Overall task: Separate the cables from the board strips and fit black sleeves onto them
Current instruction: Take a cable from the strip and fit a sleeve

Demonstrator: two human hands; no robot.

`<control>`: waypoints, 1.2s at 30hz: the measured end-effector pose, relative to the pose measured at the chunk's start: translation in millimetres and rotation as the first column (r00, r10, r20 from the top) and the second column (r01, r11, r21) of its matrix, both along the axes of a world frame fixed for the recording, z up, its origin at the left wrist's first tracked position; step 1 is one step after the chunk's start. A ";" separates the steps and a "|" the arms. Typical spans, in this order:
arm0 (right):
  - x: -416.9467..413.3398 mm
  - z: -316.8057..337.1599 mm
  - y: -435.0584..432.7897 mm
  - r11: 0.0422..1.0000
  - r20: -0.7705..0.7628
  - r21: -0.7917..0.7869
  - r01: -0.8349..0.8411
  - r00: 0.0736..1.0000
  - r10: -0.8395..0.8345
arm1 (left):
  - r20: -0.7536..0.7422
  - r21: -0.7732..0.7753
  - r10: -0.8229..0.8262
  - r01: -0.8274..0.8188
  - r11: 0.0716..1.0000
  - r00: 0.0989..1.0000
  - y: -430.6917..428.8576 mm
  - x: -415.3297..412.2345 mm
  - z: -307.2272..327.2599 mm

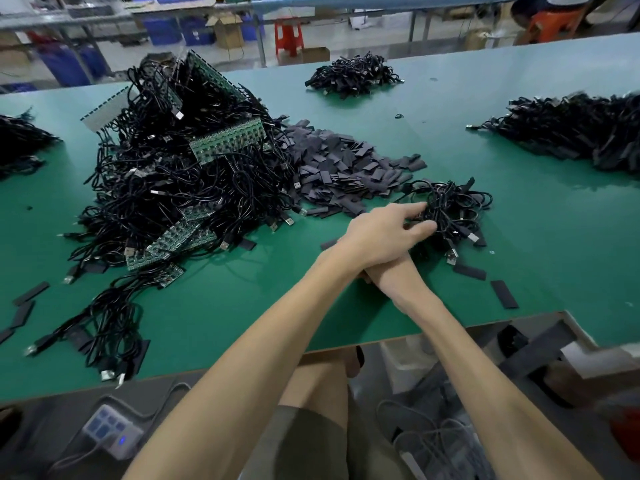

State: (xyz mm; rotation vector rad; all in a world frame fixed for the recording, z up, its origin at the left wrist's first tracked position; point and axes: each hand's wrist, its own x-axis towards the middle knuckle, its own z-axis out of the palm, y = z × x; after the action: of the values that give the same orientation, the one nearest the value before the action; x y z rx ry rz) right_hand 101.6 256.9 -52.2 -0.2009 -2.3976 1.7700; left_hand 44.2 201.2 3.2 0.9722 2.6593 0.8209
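Green surface (450,133) in a workshop, with crates and stools beyond its far edge. Toward the left edge, a tall heap of cables (180,188) tangled with green board strips (228,140), plainly not yet separated. Just right of the heap, mid-surface, a spread of black sleeves (346,168) touching the heap's flank.

Near the front edge, right of centre: left hand (384,233) crossed over the right forearm (398,278), fingers spread and fairly straight, tips touching a small bundle (453,209) of cables with no visible strip among them. Right hand tucked beneath the left wrist and hidden; cannot tell whether curled or flat. Probably gathering or sorting through that bundle.

For a clean job:
- Uncross the arms first, for better reach and sight.
- Draw out one cable by its plug end, not the whole knot at once, to avoid snagged loops.
- Keep the bundle apart from the sleeve spread.
- Pick from the loose sleeves (504,294) by the front edge, close to hand.
- Pinch the mouth open, then feed the plug through straight.

Along the right edge, a long pile (571,129) of cables, likely finished work and a sensible place for sleeved ones.
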 end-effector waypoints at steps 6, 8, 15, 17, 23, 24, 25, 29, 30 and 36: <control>-13.6 7.5 3.0 0.970 0.161 0.236 -0.051 0.987 0.013 | 0.050 -0.080 -0.046 0.050 0.995 0.998 6.1 -4.9 5.0; -10.5 8.4 0.3 0.987 0.108 0.137 -0.079 0.992 0.064 | 0.048 -0.041 -0.022 0.024 0.999 0.999 3.5 -5.6 1.2; -5.7 4.2 -4.2 0.996 -0.073 0.074 -0.052 0.996 0.058 | -0.061 0.461 0.112 -0.071 0.885 0.992 -43.6 -1.9 -9.5; -4.4 4.6 -2.9 0.998 -0.078 -0.024 -0.063 0.995 0.061 | -0.222 0.463 0.232 -0.107 0.880 0.947 -66.0 -13.2 -3.3; -5.7 2.2 -1.9 0.991 -0.073 -0.089 -0.099 0.993 0.093 | -0.475 0.301 0.657 -0.594 0.746 0.585 -139.5 -69.9 29.5; -5.5 2.3 -1.6 0.991 -0.074 -0.095 -0.098 0.993 0.091 | -0.474 0.239 0.670 -0.649 0.722 0.571 -150.0 -78.6 32.0; -5.1 2.3 -1.6 0.990 -0.072 -0.096 -0.099 0.993 0.092 | -0.453 0.179 0.681 -0.689 0.702 0.576 -159.0 -85.6 33.1; -4.7 2.1 -1.9 0.991 -0.071 -0.087 -0.102 0.993 0.096 | -0.405 0.175 0.677 -0.674 0.717 0.615 -171.4 -87.0 21.8; -5.0 1.8 -1.8 0.991 -0.073 -0.089 -0.104 0.993 0.097 | -0.417 0.215 0.663 -0.641 0.737 0.622 -169.0 -80.8 17.7; -4.5 0.8 -0.1 0.989 -0.084 -0.097 -0.109 0.991 0.101 | -0.425 0.393 0.574 -0.429 0.814 0.700 -136.6 -34.1 5.6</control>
State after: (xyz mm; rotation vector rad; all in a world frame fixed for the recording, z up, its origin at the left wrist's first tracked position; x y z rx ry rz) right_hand 97.1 256.8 -51.5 -0.0160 -2.3049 1.9093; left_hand 10.2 64.7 8.8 0.5437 3.4629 1.1914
